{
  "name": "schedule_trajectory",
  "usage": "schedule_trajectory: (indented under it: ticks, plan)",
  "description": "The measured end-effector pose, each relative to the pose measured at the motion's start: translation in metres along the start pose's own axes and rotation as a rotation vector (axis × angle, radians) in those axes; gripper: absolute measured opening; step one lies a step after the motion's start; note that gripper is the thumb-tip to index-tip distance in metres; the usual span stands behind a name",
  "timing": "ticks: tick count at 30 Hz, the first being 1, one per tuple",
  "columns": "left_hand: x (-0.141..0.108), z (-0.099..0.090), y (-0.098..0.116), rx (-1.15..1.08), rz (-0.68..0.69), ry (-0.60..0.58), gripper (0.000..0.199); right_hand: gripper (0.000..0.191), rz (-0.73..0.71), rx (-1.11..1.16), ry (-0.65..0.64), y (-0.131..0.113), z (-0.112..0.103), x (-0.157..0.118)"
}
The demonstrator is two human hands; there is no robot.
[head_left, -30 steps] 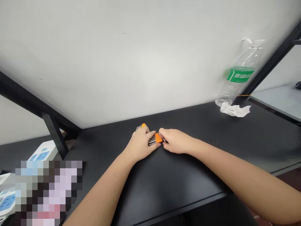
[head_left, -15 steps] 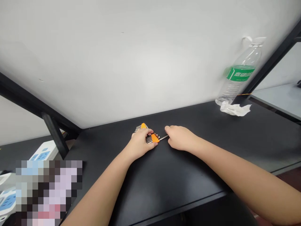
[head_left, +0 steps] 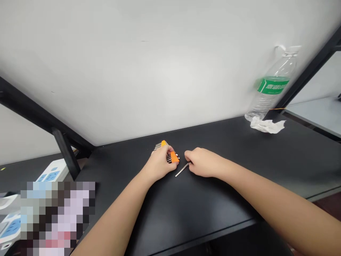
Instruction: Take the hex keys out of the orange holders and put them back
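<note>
My left hand is closed around an orange holder that carries a row of several thin metal rods. The fingers cover the holder's middle, and both orange ends show past them. Just to the right, my right hand grips one end of a thin silver metal rod. This rod is clear of the holder and slants down to the left, its free end close to the black tabletop. What shape its held end has is hidden in the fingers.
Against the pale wall at the right rear leans a clear plastic bottle with a green label. Crumpled white tissue lies by its base. White and blue power strips are at the left, beside a pixelated patch. Black frame bars slope along the left side.
My right hand has drawn the rod away from the holder and turned it, so its free end now points down and left. My left hand keeps its hold on the holder.
</note>
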State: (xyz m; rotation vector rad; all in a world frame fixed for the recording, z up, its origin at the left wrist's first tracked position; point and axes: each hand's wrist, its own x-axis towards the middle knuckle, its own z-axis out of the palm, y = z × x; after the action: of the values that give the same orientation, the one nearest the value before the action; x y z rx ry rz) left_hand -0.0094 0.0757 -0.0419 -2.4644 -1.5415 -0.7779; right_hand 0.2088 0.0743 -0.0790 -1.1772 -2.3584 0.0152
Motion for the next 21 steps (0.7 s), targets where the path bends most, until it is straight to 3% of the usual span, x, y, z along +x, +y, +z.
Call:
schedule_trajectory:
  ticks: [5, 10, 14, 17, 21]
  plan:
    - [-0.001, 0.002, 0.003, 0.07, 0.121, 0.077, 0.032, 0.01, 0.029, 0.408, 0.089, 0.0, 0.007, 0.01]
    - [-0.005, -0.001, 0.009, 0.127, 0.24, 0.217, 0.033, 0.018, 0.08, 1.053, 0.01, 0.0, 0.013, 0.022]
    - [-0.006, -0.001, 0.007, 0.135, 0.278, 0.252, 0.039, 0.021, 0.073, 1.444, -0.017, 0.001, 0.014, 0.025]
    - [-0.005, 0.004, 0.004, 0.133, 0.268, 0.203, 0.039, 0.022, 0.086, 1.525, -0.009, 0.003, 0.014, 0.025]
    - [-0.003, 0.01, 0.0, 0.125, 0.296, 0.155, 0.036, 0.022, 0.07, 1.445, 0.003, 0.003, 0.02, 0.027]
